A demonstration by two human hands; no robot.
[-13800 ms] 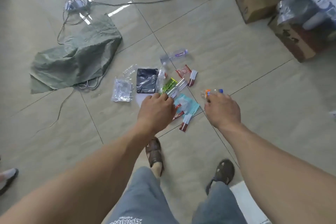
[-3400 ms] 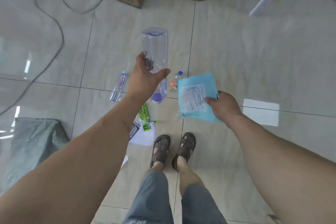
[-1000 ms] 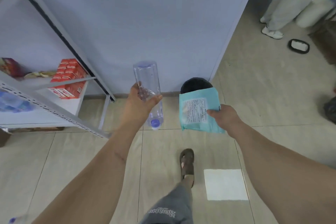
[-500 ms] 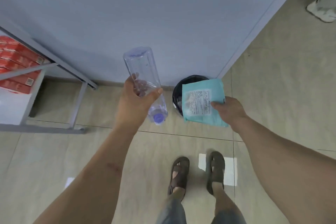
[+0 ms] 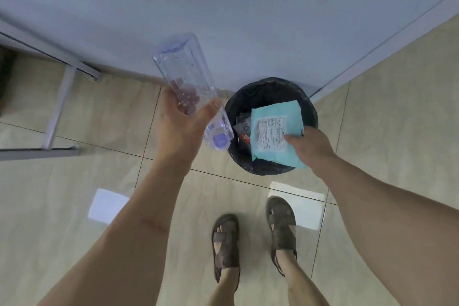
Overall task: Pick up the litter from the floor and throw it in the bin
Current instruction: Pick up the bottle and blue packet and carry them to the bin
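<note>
the person is wearing no sleeves in view: both forearms are showing bare from the bottom corners up to the wrists. the left forearm is carrying a thin reddish scratch running slantwise across its middle. the left hand and the right hand are wearing no gloves, rings or watch. on the feet the person is wearing brown open-toed strap sandals, the left sandal and the right sandal, each showing a wide band over the instep and a strap round the ankle. the shins are showing bare too.
</note>
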